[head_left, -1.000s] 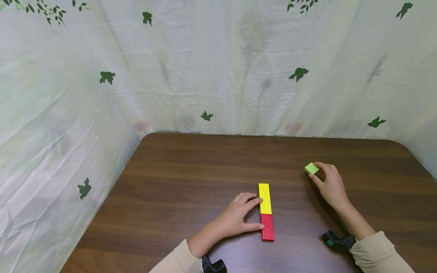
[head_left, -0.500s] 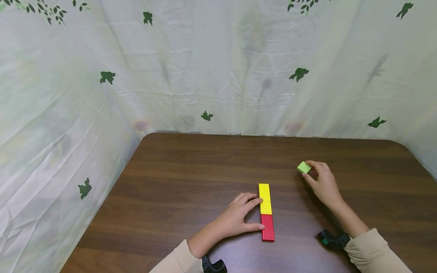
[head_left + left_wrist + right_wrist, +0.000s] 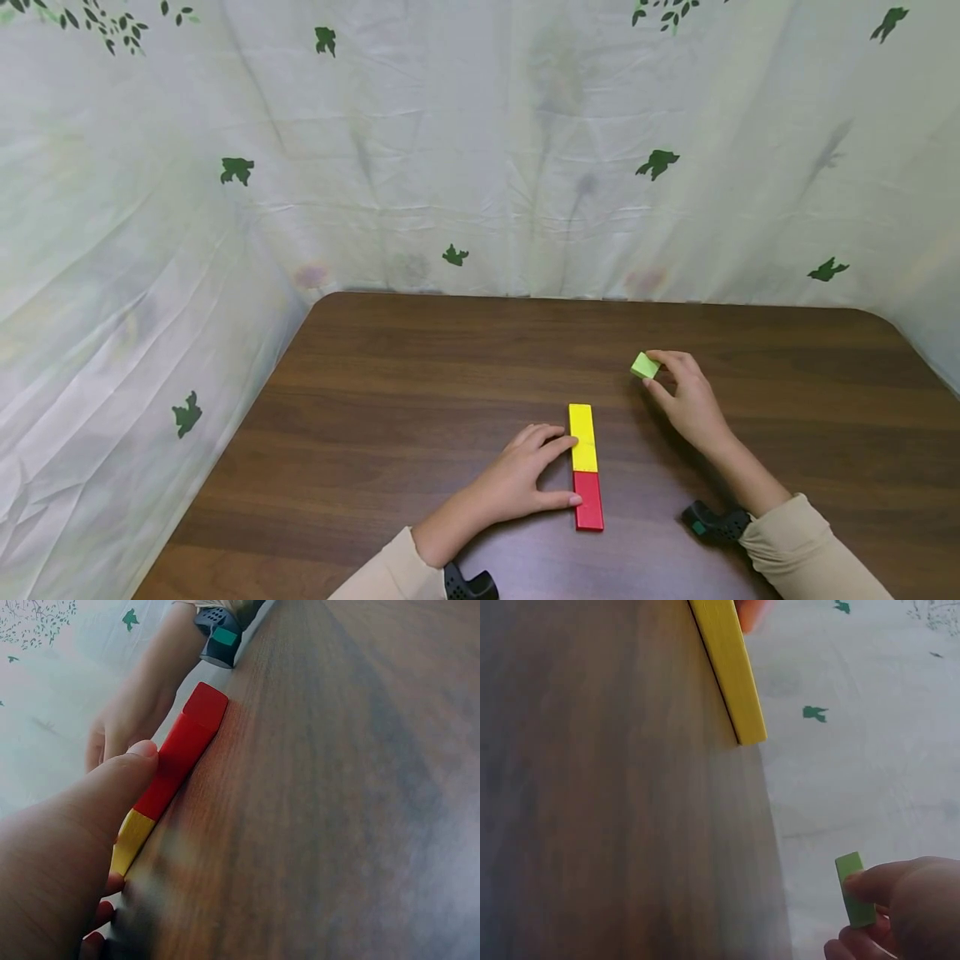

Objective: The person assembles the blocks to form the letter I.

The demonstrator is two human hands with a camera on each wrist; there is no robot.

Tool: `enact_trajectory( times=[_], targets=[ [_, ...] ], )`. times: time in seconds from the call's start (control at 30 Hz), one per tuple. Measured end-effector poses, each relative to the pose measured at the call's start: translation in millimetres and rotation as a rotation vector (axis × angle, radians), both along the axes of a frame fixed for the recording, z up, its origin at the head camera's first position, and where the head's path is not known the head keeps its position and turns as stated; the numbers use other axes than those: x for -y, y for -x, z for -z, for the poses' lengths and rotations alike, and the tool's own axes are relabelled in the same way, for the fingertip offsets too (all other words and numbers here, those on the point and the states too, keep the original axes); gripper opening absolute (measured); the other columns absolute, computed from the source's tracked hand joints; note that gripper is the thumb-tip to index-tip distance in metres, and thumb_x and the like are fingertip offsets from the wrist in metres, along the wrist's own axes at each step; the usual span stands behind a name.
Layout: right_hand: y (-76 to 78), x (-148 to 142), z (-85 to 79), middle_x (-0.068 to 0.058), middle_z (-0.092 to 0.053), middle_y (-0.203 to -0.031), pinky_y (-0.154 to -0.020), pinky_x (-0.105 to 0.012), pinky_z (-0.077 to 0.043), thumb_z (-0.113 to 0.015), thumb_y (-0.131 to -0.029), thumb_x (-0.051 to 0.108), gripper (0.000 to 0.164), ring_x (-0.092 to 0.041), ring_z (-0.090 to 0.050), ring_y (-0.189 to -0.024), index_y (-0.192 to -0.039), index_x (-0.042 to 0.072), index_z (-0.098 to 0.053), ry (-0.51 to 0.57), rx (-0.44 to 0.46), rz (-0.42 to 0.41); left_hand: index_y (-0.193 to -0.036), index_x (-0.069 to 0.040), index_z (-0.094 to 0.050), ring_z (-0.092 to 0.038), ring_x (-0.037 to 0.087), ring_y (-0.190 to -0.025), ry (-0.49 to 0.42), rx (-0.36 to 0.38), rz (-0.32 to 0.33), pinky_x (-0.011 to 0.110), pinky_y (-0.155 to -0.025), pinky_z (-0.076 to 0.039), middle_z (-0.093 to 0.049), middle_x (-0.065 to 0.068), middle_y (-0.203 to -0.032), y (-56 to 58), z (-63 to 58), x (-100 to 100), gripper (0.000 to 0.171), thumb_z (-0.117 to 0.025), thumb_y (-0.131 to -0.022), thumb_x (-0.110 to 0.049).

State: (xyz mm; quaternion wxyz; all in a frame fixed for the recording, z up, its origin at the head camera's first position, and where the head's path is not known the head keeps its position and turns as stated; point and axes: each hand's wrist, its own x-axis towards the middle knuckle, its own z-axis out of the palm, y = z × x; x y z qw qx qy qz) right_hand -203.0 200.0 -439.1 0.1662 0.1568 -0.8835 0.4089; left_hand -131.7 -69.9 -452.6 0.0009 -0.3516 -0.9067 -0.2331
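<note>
A yellow block [image 3: 582,433] and a red block [image 3: 588,504] lie end to end in a straight row on the table, the yellow one farther away. My left hand [image 3: 513,477] rests along their left side, its index fingertip touching the yellow block and its thumb the red block [image 3: 180,750]. Thumb and fingers are spread apart. Up and to the right of the row, my right hand [image 3: 688,404] pinches a small light green block [image 3: 644,366] between thumb and fingers. In the right wrist view the green block [image 3: 855,889] is held clear of the yellow block [image 3: 735,675].
The brown wooden table [image 3: 420,358] spreads around both hands. A pale curtain [image 3: 480,167] with green leaf and bird shapes hangs behind and to the left of it. Dark devices are strapped at both wrists, the right one [image 3: 716,523] low over the table.
My right hand has moved left with the green block, closer to the far end of the yellow block. The left hand and the row of blocks have stayed still.
</note>
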Motion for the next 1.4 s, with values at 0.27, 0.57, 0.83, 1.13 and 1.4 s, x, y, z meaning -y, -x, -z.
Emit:
enact_trajectory(
  times=[0.27,0.57,0.83,1.13,1.4],
  targets=[
    [3.9,12,0.9,-0.019,-0.044,-0.112,-0.077,-0.044,-0.047,-0.060,-0.081,-0.007,0.039,-0.030,-0.053,-0.091,-0.119,-0.005,-0.051,-0.018,0.000,-0.049,-0.134,-0.021,-0.043,-0.031,0.020,-0.123,0.006,0.007,0.001,0.038,-0.100,-0.029,-0.040,0.001,-0.132,-0.6,-0.2,0,0.070,-0.055,-0.077,-0.060],
    [6.8,24,4.0,-0.017,-0.044,-0.115,-0.079,-0.044,-0.047,-0.062,-0.080,-0.005,0.043,-0.028,-0.050,-0.096,-0.122,-0.002,-0.050,-0.063,-0.005,-0.099,-0.134,-0.021,-0.042,-0.031,0.020,-0.124,0.011,0.020,0.002,0.038,-0.100,-0.030,-0.040,0.002,-0.132,-1.4,-1.8,0,0.070,-0.055,-0.078,-0.060],
    [10.9,35,6.4,-0.016,-0.045,-0.115,-0.081,-0.043,-0.046,-0.062,-0.080,-0.005,0.044,-0.027,-0.049,-0.098,-0.123,-0.001,-0.050,-0.074,0.007,-0.147,-0.134,-0.020,-0.043,-0.031,0.020,-0.123,0.000,0.011,0.006,0.038,-0.100,-0.030,-0.040,0.002,-0.132,-1.2,-1.5,1,0.070,-0.056,-0.078,-0.059],
    [13.4,44,7.6,-0.016,-0.044,-0.119,-0.080,-0.044,-0.046,-0.061,-0.082,-0.003,0.044,-0.028,-0.050,-0.098,-0.124,0.001,-0.050,-0.085,0.046,-0.185,-0.133,-0.019,-0.044,-0.032,0.020,-0.123,-0.005,-0.014,0.010,0.037,-0.100,-0.030,-0.041,0.002,-0.131,-0.1,-0.6,1,0.069,-0.057,-0.077,-0.058],
    [16.4,51,9.8,-0.016,-0.045,-0.117,-0.080,-0.041,-0.047,-0.060,-0.083,-0.003,0.041,-0.026,-0.051,-0.096,-0.122,0.000,-0.051,-0.091,0.041,-0.233,-0.134,-0.021,-0.043,-0.031,0.019,-0.124,0.000,-0.005,0.009,0.038,-0.100,-0.029,-0.040,0.002,-0.132,0.6,-0.4,1,0.070,-0.055,-0.078,-0.060]
  ],
)
